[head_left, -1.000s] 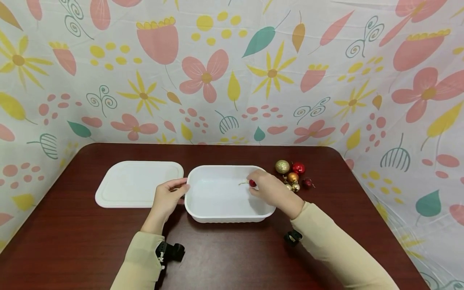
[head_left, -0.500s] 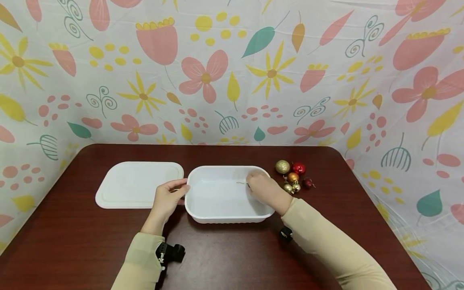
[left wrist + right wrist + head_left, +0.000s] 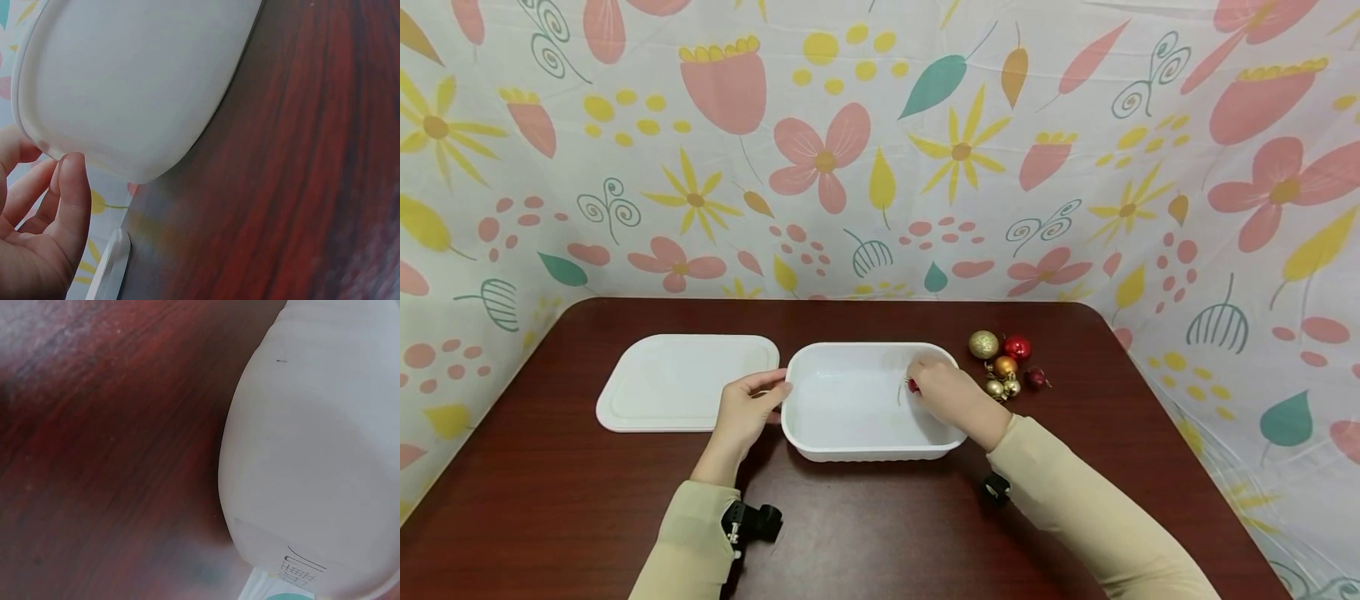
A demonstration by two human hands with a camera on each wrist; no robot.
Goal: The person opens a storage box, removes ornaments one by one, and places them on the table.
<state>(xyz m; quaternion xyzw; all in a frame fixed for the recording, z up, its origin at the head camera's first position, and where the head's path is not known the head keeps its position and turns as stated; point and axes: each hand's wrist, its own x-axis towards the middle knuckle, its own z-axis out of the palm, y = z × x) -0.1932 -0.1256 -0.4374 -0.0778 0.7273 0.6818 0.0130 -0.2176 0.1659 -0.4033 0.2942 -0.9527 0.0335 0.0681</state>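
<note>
A white plastic tub (image 3: 820, 417) stands open in the middle of the dark red table (image 3: 880, 533). My left hand (image 3: 747, 412) grips its left rim, thumb against the outer wall; the left wrist view shows the tub's wall (image 3: 131, 87) and my thumb (image 3: 69, 194) up close. My right hand (image 3: 943, 392) reaches inside the tub on its right side and pinches a small red bauble (image 3: 913, 385) with a thin gold loop. The right wrist view shows only the tub's outer wall (image 3: 325, 444) and the table.
The tub's flat white lid (image 3: 685, 379) lies just left of it. A cluster of several gold, red and orange baubles (image 3: 1003, 362) sits on the table right of the tub. Flower-patterned cloth (image 3: 880, 150) walls the table at the back and sides.
My right hand has lowered the red bauble a little deeper into the tub, and its gold loop now hangs down. The left hand has stayed on the rim.
</note>
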